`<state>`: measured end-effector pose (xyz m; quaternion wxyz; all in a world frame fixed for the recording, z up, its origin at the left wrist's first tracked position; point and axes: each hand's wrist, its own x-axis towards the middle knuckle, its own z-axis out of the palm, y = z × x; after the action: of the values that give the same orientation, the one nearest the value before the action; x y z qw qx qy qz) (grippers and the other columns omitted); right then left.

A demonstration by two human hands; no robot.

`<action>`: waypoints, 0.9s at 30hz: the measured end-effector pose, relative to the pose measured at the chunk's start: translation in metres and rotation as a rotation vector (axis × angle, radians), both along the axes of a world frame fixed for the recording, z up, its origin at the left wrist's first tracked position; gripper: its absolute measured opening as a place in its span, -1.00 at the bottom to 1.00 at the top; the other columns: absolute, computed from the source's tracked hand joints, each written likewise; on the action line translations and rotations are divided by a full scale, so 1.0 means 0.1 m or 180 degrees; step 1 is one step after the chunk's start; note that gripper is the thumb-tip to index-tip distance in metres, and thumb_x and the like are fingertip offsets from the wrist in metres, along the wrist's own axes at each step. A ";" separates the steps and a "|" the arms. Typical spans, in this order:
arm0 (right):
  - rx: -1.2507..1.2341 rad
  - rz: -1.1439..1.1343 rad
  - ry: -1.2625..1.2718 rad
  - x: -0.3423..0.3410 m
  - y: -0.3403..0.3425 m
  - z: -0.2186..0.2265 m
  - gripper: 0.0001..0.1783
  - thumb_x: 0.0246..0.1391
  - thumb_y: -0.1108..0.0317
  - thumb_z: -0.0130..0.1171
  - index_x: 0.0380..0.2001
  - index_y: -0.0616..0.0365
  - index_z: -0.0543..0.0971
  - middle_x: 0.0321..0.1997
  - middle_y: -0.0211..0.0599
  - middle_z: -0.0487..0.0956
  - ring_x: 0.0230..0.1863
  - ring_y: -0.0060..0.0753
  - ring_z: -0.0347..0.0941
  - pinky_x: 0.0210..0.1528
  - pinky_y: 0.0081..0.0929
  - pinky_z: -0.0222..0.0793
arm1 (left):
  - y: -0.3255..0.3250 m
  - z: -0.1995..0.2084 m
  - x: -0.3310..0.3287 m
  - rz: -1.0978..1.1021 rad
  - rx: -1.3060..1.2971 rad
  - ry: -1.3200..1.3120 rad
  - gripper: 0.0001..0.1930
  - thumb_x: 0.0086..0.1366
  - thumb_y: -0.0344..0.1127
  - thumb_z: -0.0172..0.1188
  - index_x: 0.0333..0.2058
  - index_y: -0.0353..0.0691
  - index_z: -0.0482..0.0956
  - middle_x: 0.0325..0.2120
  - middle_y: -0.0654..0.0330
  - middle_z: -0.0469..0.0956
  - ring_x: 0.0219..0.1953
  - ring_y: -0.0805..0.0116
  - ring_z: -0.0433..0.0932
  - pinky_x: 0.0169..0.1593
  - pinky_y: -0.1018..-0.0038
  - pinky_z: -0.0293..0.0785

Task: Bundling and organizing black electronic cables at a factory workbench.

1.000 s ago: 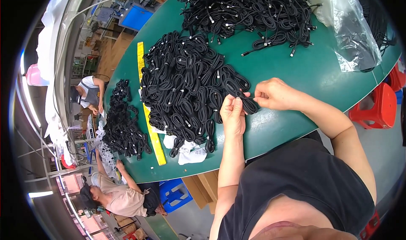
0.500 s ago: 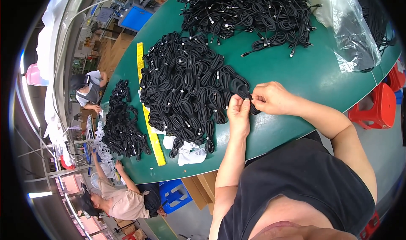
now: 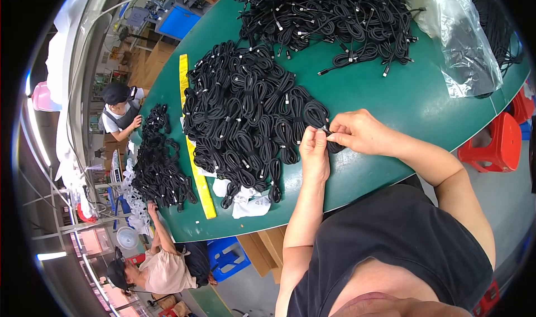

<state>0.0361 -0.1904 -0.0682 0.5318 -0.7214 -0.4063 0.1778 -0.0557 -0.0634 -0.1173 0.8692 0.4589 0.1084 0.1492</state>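
I see a person in a dark top seated at the near edge of the green table (image 3: 368, 91), both hands working on 1 coil of black cable (image 3: 316, 114). The coil is just in from that near edge, at the right side of a big heap of coiled cables (image 3: 240, 116). The left hand (image 3: 314, 149) has its grip pinched on the coil's lower end, thumb against fingers. The right hand (image 3: 357, 131) pinches there too, fingertips close together; which small part it has, I can't tell from here.

A heap of looser cables (image 3: 329, 18) lies along the far edge, and a clear plastic bag (image 3: 469, 54) near the far right corner. White cloth (image 3: 251, 204) pokes out under the big heap by the near edge. Toward the table's left end, a yellow strip (image 3: 196, 149) runs between that heap and a smaller heap (image 3: 159, 169), where 2 co-workers are.
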 end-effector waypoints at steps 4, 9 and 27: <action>0.0210 -0.0354 0.0855 0.10 -0.03 0.13 -0.65 -0.04 0.30 0.20 -0.21 0.27 0.43 -0.50 -0.24 0.51 -0.53 -0.65 0.43 -0.52 -0.65 0.34 | 0.00 0.16 0.01 -0.0393 -0.0376 -0.0021 -0.73 0.32 -0.20 -0.11 -0.19 -0.30 0.37 -0.39 0.17 0.48 -0.35 0.37 0.49 -0.30 0.48 0.44; 0.0220 -0.0511 0.0793 0.25 0.01 0.02 -0.67 0.07 0.21 0.09 -0.19 0.24 0.47 -0.46 -0.37 0.50 -0.58 -0.69 0.33 -0.56 -0.66 0.29 | 0.01 0.17 -0.01 -0.1313 -0.0634 0.0138 -0.64 0.30 -0.19 -0.07 -0.06 -0.34 0.28 -0.41 0.09 0.47 -0.43 0.32 0.51 -0.45 0.56 0.45; 0.0646 -0.0383 -0.0273 0.33 0.05 -0.17 -0.70 0.15 0.19 -0.04 -0.38 0.22 0.53 -0.54 -0.24 0.48 -0.63 -0.50 0.33 -0.51 -0.53 0.31 | 0.20 0.18 -0.05 -0.1310 -0.1258 0.0430 -0.71 0.25 -0.35 -0.05 -0.13 -0.46 0.34 -0.50 -0.01 0.46 -0.72 0.46 0.31 -0.77 0.67 0.15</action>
<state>0.0689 -0.1853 -0.0853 0.5940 -0.6939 -0.4005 0.0725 -0.0612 -0.0435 -0.0994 0.9445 0.3019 0.0976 -0.0852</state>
